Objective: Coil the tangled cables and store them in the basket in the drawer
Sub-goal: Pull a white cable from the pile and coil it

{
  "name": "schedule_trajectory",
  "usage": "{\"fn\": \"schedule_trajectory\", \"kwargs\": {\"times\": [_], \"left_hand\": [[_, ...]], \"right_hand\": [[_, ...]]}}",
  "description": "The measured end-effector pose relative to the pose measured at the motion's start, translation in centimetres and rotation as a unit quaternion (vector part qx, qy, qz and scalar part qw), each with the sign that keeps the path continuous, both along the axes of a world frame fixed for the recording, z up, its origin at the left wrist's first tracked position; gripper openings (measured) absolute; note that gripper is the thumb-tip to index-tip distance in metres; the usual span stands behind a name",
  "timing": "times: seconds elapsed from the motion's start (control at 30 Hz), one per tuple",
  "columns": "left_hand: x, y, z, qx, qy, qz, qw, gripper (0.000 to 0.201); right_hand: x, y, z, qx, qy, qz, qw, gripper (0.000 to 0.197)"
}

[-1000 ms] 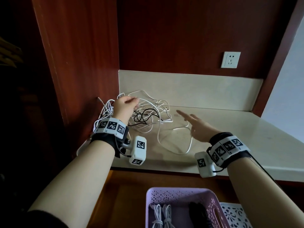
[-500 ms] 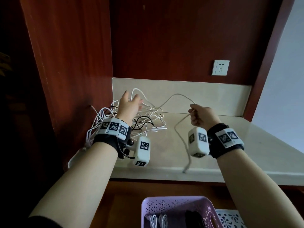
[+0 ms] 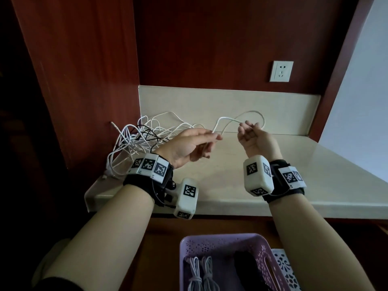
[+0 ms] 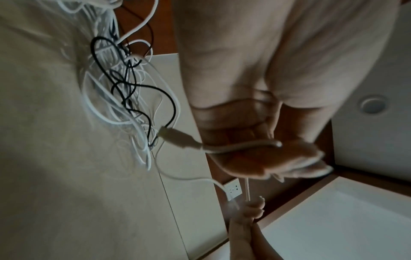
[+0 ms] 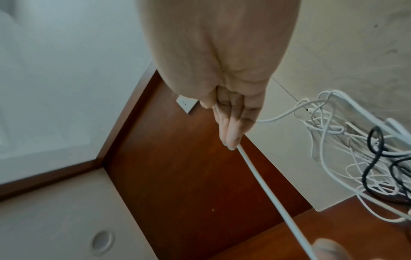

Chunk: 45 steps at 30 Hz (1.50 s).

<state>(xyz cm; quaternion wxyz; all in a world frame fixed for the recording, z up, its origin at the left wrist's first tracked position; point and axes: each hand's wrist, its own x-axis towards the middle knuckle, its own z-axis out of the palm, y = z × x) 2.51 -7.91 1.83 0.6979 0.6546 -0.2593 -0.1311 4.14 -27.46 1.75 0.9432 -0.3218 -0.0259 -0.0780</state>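
Coiling seems to begin: the left hand [image 3: 190, 147] pinches the plug end of one white cable [image 3: 235, 119], the right hand [image 3: 253, 136] grips it further along above the counter [image 3: 273, 185], and next it needs freeing from the tangle [image 3: 142, 139].

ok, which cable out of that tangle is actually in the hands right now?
The white cable arcing between both hands: left hand holds its plug end, right hand pinches it further along. The rest, including the black cable, lie in the pile.
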Motion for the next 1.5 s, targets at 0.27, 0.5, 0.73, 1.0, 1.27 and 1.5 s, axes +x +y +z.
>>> {"fn": "schedule_trajectory", "kwargs": {"times": [0.27, 0.5, 0.73, 1.0, 1.27, 1.5], "left_hand": [[0.2, -0.4, -2.5, -0.013, -0.061, 0.135, 0.989, 0.033], [-0.8, -0.3, -3.9, -0.162, 0.056, 0.092, 0.981, 0.049], [-1.1, -0.2, -3.7, -0.237, 0.027, 0.014, 0.971, 0.030], [-0.1, 1.6, -3.1, -0.292, 0.015, 0.122, 0.949, 0.033], [1.0, 4.3, -3.7, -0.289, -0.069, 0.286, 0.911, 0.040], [0.1, 4.3, -3.4, -0.103, -0.160, 0.370, 0.909, 0.030]], "right_hand": [[-1.7, -0.9, -3.6, -0.647, 0.170, -0.228, 0.707, 0.027], [-2.9, 2.6, -4.0, -0.732, -0.146, -0.070, 0.661, 0.050], [-2.2, 3.5, -5.0, -0.703, -0.078, -0.045, 0.706, 0.029], [-2.5, 3.9, -5.5, -0.774, -0.141, -0.080, 0.612, 0.029], [-3.5, 5.4, -4.7, -0.823, -0.191, 0.111, 0.524, 0.049], [-4.8, 5.3, -3.4, -0.822, -0.204, 0.167, 0.505, 0.029]]}}
